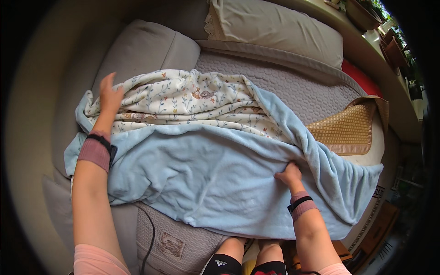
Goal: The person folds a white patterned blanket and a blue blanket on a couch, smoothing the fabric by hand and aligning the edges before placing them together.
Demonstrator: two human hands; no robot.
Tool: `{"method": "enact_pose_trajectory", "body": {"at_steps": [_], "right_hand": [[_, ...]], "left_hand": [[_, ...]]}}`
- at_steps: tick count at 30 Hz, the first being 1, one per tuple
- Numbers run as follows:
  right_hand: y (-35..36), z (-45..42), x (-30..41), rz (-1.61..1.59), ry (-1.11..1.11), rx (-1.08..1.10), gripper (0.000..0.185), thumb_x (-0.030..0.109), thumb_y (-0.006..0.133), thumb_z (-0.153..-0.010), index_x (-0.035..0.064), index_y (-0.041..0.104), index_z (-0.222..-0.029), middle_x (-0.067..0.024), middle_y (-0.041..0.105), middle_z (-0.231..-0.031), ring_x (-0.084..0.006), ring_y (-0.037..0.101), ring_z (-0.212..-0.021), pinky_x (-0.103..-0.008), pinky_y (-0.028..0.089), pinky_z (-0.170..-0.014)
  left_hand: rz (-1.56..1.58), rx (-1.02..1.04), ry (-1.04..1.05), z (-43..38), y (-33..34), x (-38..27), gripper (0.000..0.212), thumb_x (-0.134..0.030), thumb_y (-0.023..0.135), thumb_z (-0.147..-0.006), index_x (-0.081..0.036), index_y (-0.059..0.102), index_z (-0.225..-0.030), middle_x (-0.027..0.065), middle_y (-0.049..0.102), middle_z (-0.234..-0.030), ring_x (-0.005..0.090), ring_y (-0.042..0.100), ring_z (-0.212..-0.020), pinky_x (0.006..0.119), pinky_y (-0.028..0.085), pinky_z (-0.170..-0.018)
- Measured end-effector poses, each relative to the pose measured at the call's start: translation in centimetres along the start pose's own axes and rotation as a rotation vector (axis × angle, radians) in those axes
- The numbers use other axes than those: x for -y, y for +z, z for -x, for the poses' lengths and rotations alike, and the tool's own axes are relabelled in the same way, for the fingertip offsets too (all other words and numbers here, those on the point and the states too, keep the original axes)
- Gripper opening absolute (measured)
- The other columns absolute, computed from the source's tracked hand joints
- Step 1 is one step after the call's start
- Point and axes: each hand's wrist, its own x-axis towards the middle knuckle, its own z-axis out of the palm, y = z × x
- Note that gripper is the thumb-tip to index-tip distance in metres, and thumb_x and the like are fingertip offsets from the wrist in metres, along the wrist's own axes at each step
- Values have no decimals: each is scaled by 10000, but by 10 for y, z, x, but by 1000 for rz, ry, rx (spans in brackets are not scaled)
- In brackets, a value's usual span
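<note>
A fleece blanket lies spread and rumpled before me. Its light blue side (206, 175) faces up along the front, while the folded-back part shows a white side (178, 92) printed with leafy sprigs and small animals. At the blanket's left end, my left hand (111, 94) is over the white fabric, slightly blurred, with its fingers apart and nothing seen in them. My right hand (291, 174) grips the blue side near the right fold, its fingertips hidden by the cloth. Both wrists wear pink cuffs with black straps.
The blanket lies on a grey sofa with a quilted cover (275, 79). Behind are a grey cushion (137, 48) and a long beige cushion (278, 31). A woven mat (343, 127) lies right. Potted plants (395, 51) line the ledge. A black cable (151, 233) hangs in front.
</note>
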Motion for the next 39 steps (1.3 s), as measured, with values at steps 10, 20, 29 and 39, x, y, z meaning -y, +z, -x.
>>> {"method": "enact_pose_trajectory", "body": {"at_steps": [10,20,29,39], "right_hand": [[2,-5,3,60,27,-10,913,385,825,-547,-18,389,-1241,-183,544,-1196,-299,551,-1094,-383,466,-904],[10,-13,-9,-117,-432,-82,774,319,781,-626,24,433,-1250,-121,518,-1236,-284,521,-1116,-367,421,-959],[1,-11,0,-11,-97,9,598,254,749,-671,42,500,-1171,-103,558,-1173,-269,537,-1078,-381,423,-949],[28,-11,-36,-1107,-139,151,406,182,713,-721,61,575,-1083,-83,602,-1102,-253,554,-1035,-395,426,-938]], "left_hand": [[-75,806,-199,-23,52,-87,437,-246,666,-747,-55,566,-1127,202,596,-1100,350,572,-1021,386,449,-873],[154,-555,-299,-99,-56,123,329,-211,524,-840,30,572,-1059,228,626,-984,371,588,-921,404,466,-799],[964,-384,-1047,155,-123,77,402,-183,437,-935,-98,379,-1324,96,476,-1281,271,512,-1115,404,462,-935],[1274,-215,-1605,280,-125,78,399,-323,408,-925,-141,411,-1279,75,454,-1293,265,456,-1187,442,405,-963]]}}
